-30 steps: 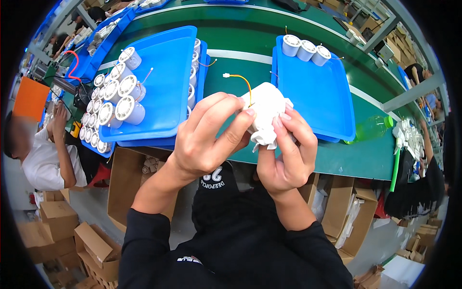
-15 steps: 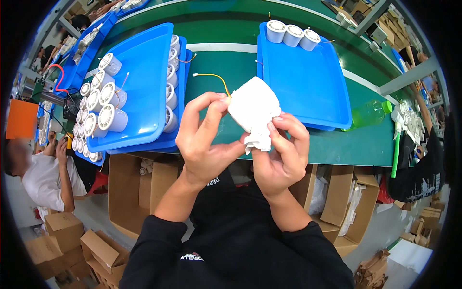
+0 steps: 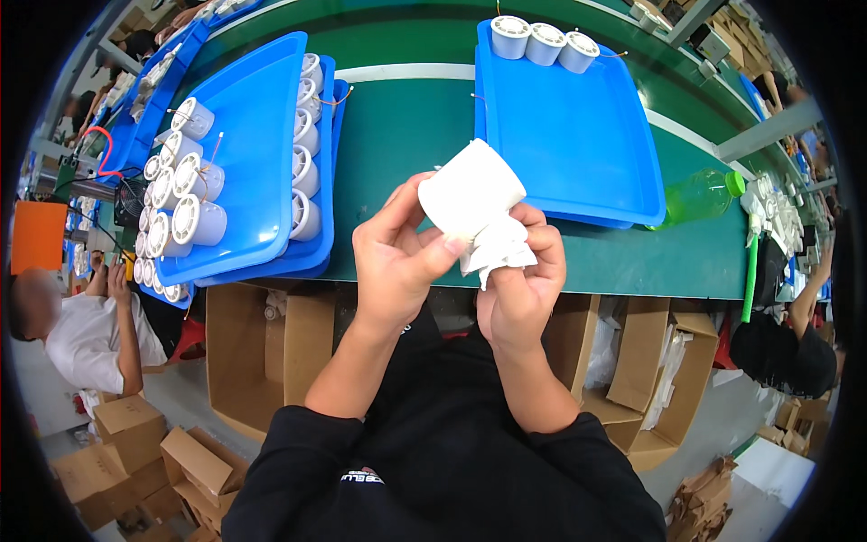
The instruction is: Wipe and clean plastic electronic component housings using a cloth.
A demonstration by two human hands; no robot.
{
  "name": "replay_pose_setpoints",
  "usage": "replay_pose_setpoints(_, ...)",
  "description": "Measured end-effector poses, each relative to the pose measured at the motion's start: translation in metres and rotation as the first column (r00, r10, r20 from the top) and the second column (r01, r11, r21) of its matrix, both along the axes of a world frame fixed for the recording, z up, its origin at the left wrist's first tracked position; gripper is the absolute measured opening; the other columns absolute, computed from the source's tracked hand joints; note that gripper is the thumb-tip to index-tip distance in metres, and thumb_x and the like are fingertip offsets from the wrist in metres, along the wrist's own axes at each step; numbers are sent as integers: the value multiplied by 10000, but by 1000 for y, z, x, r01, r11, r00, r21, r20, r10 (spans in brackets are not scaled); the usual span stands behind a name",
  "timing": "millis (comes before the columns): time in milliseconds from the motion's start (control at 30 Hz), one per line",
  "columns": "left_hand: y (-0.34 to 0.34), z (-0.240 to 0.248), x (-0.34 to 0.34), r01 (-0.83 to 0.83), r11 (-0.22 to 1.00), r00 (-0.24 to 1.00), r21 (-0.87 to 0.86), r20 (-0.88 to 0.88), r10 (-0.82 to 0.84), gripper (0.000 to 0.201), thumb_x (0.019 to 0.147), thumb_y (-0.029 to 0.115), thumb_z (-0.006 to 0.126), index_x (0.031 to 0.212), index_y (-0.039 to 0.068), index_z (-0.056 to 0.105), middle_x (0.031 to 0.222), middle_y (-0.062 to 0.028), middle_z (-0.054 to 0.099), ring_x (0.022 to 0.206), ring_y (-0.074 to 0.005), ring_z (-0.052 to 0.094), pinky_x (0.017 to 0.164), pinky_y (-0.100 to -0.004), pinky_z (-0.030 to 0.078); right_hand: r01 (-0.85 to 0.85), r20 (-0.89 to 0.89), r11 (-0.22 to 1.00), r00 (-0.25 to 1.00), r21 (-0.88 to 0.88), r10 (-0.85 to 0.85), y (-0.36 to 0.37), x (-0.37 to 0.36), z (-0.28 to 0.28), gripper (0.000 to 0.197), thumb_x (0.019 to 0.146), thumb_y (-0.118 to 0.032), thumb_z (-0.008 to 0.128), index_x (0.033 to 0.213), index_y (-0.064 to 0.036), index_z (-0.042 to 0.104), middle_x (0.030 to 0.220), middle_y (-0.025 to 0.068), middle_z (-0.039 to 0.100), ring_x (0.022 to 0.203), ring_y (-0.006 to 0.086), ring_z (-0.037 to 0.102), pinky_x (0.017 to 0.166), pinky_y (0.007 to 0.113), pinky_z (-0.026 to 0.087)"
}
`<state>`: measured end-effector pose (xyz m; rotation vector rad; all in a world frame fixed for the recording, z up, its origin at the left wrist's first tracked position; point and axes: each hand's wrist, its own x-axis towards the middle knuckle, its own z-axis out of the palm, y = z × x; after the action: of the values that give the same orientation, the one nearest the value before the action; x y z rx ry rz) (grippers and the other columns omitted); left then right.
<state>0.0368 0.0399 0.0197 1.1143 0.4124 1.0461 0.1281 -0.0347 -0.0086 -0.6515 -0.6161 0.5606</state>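
Between my hands, above the green table's near edge, is a white round plastic housing (image 3: 471, 188), tilted, its smooth side toward me. My left hand (image 3: 397, 248) grips it from the left, thumb at its lower edge. A crumpled white cloth or tissue (image 3: 498, 248) lies against its lower right. My right hand (image 3: 528, 280) pinches that cloth, its thumb and fingers closed on it. The wire seen earlier on the housing is hidden now. Similar white housings (image 3: 200, 223) with slotted round ends and thin wires stand on the stacked blue trays (image 3: 248, 199) at left.
At right, another blue tray stack (image 3: 578, 135) bears three housings (image 3: 546, 43) at its far edge. A green bottle (image 3: 700, 199) lies beside it. Open cardboard boxes (image 3: 257, 352) sit under the table (image 3: 406, 117). Other people work at both sides.
The housing has turned in my left hand, and its yellow wire has gone out of sight. My right hand has drawn in with the cloth. The view has shifted slightly.
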Motion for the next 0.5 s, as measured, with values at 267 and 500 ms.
replay_pose_setpoints(267, -6, -4, -2, 263, 876, 962, -404, 179, -206, 509, 874, 248, 583, 1252, -77, 478, 1191, -121, 563, 1092, -179, 570, 952, -316, 477, -62, -33, 996, 997, 71, 65, 12, 23, -2, 255, 744, 109, 610, 948, -26, 538, 1107, 110, 519, 1108, 243, 514, 936, 357, 433)
replay_pose_setpoints(500, -7, -9, 9, 317, 768, 930, -556, 340, -138, 561, 904, 340, 572, 1292, -32, 413, 1243, -168, 515, 1111, -269, 563, 982, -347, 498, -146, -165, 986, 974, 79, 158, 23, 37, 11, 185, 800, 106, 594, 930, -19, 552, 1110, 108, 555, 1023, 189, 569, 858, 318, 477)
